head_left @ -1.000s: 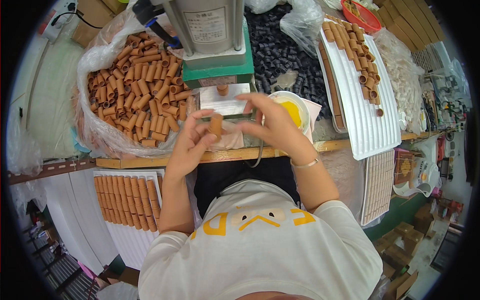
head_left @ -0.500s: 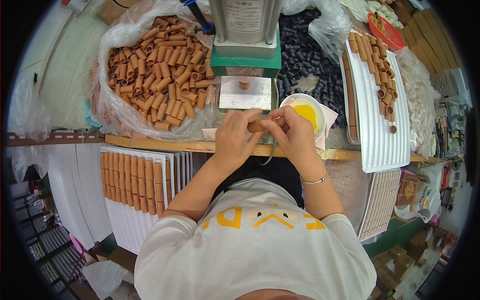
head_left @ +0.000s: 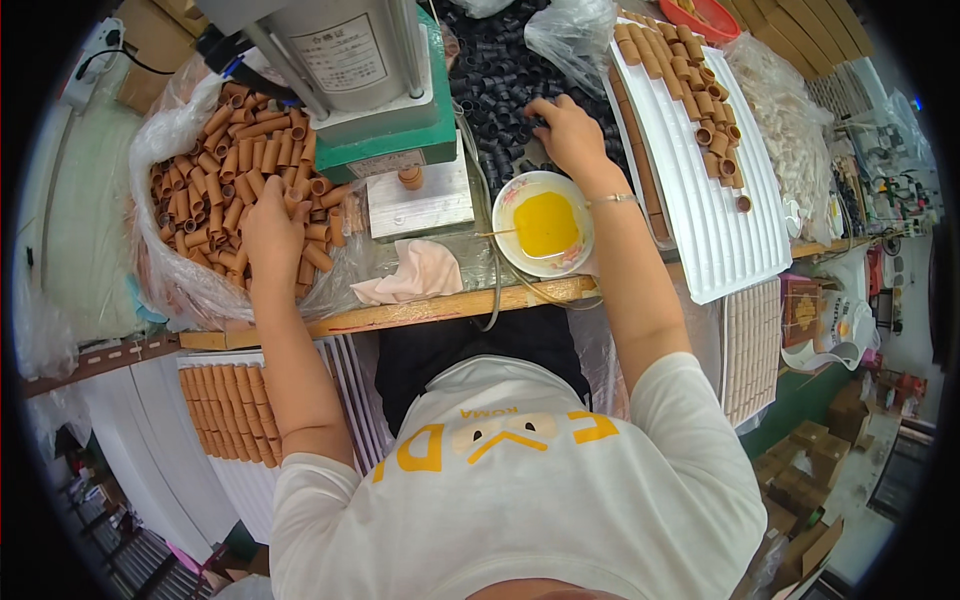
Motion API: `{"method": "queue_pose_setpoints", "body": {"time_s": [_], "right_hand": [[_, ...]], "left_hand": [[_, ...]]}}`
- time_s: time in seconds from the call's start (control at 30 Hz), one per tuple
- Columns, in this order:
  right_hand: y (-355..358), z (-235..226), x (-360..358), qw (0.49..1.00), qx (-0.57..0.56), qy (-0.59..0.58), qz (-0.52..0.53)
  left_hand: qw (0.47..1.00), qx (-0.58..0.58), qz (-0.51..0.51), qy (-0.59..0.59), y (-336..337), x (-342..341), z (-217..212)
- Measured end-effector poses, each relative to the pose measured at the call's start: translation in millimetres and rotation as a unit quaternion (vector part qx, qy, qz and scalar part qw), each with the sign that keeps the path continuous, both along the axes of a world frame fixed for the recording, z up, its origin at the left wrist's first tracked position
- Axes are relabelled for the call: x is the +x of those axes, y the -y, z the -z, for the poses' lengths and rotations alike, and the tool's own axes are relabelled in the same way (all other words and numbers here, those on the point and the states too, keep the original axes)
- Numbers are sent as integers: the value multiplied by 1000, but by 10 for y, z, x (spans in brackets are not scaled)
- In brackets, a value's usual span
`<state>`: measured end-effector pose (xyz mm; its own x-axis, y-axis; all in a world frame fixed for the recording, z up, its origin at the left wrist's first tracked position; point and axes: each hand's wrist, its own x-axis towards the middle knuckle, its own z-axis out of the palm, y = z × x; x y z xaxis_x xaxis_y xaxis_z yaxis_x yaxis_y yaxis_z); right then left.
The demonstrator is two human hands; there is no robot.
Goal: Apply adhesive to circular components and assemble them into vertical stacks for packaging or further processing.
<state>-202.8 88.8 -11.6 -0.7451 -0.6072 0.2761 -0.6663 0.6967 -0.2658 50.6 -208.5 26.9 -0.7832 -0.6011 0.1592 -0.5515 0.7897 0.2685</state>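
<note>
We observe the left hand point(head_left: 268, 222) resting palm-down in the bag of brown tubes point(head_left: 215, 170), fingers curled among them; whether it grips one we cannot tell. The right hand point(head_left: 566, 132) reaches into the black caps point(head_left: 500, 85), fingers bent, hold unclear. Between the hands on the counter point(head_left: 440, 308) sit a bowl of yellow glue point(head_left: 543, 223) and the green press point(head_left: 385, 130).

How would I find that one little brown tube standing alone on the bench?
Start at the big green-based press machine. In front of it lies a pale metal plate. The single short brown cardboard tube stands upright there, apart from the tubes heaped in the plastic bag to the left.
</note>
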Motion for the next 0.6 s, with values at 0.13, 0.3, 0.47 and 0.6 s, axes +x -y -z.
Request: {"method": "queue_pose_setpoints", "body": {"time_s": [0.13, 0.3, 0.47, 0.6], "right_hand": [[6, -13, -108, 997, 66, 32, 12], [-258, 33, 9, 995, 89, 2, 39], [-467, -364, 746, 962, -200, 183, -28], [-501, -167, 1079, 980, -171, 35, -93]], "left_hand": [[980, 76, -42, -181, -174, 186, -94], [885, 363, 108, -269, -745, 230, -95], [820, 488, 164, -251, -1275, 55, -3], [805, 518, 176, -229, -1458, -62, 88]]}}
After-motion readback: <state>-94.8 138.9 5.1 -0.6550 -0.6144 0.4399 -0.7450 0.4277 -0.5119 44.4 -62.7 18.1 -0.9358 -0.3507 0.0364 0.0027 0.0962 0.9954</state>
